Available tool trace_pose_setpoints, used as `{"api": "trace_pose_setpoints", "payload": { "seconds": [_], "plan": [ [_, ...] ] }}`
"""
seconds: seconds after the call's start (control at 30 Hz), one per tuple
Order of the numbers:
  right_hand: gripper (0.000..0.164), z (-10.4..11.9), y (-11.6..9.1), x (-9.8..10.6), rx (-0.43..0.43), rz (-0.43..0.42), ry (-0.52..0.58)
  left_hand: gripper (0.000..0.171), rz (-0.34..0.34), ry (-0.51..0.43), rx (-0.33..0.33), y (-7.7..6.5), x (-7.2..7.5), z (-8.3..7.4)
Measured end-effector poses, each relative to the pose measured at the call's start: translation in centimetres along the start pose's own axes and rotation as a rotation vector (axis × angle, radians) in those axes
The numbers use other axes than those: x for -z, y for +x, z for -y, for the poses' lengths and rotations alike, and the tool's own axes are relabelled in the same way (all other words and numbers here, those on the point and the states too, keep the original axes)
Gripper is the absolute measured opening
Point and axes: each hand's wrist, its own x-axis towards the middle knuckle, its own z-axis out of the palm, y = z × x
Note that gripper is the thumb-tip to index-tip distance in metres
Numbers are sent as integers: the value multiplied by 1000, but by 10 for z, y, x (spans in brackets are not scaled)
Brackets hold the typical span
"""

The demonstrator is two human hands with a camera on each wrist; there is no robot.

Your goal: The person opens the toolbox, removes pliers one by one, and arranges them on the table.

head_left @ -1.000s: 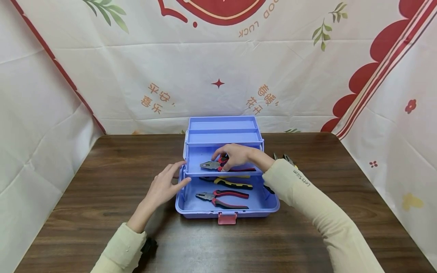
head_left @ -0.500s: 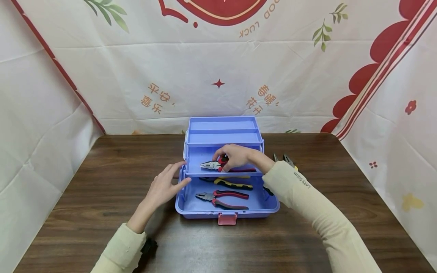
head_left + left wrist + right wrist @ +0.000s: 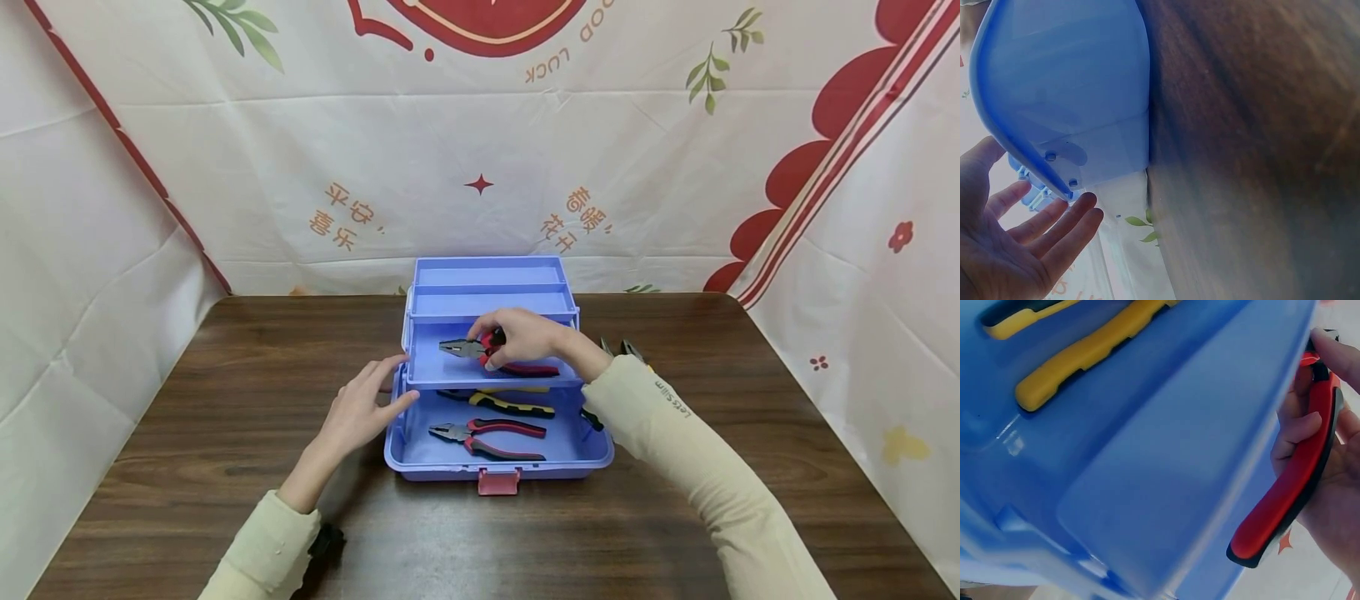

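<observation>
My right hand (image 3: 528,335) grips combination pliers (image 3: 459,348) with red and black handles, over the middle tray (image 3: 429,333) of a blue toolbox (image 3: 547,472). The pliers' head points left. Up close in the right wrist view, my fingers wrap one red handle (image 3: 1291,481), its rounded end sticking out past the tray's edge. My left hand (image 3: 358,406) is at the box's left side, fingers spread, the tips right by the rim. In the left wrist view, those fingertips (image 3: 1088,201) are beside the rim's corner.
Red-and-black pliers (image 3: 508,427) lie in the bottom compartment, yellow-and-black pliers (image 3: 517,407) behind them, partly under the tray. Other pliers (image 3: 632,348) stand out from behind my right sleeve. A red latch (image 3: 498,482) hangs at the box's front. Printed cloth (image 3: 480,142) closes off the back.
My right hand has risen slightly with the pliers, whose head and handle sit a little higher over the tray than before. My left hand has stayed in place.
</observation>
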Motion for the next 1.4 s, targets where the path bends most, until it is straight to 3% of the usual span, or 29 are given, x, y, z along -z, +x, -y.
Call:
{"api": "trace_pose_setpoints", "payload": {
  "seconds": [0.37,0.7,0.97,1.4],
  "plan": [
    [44,-1,-12,18,78,-127,124,53,2,-10,-1,0,0,-1],
    [45,-7,-30,35,-36,-210,190,52,-5,-8,-11,0,-1,0],
    [50,-19,-52,46,-106,-303,157,54,-4,-17,-11,-1,-1,0],
    [52,-57,-102,57,-221,-416,198,53,-12,-13,-22,-1,-2,1]
  ]
}}
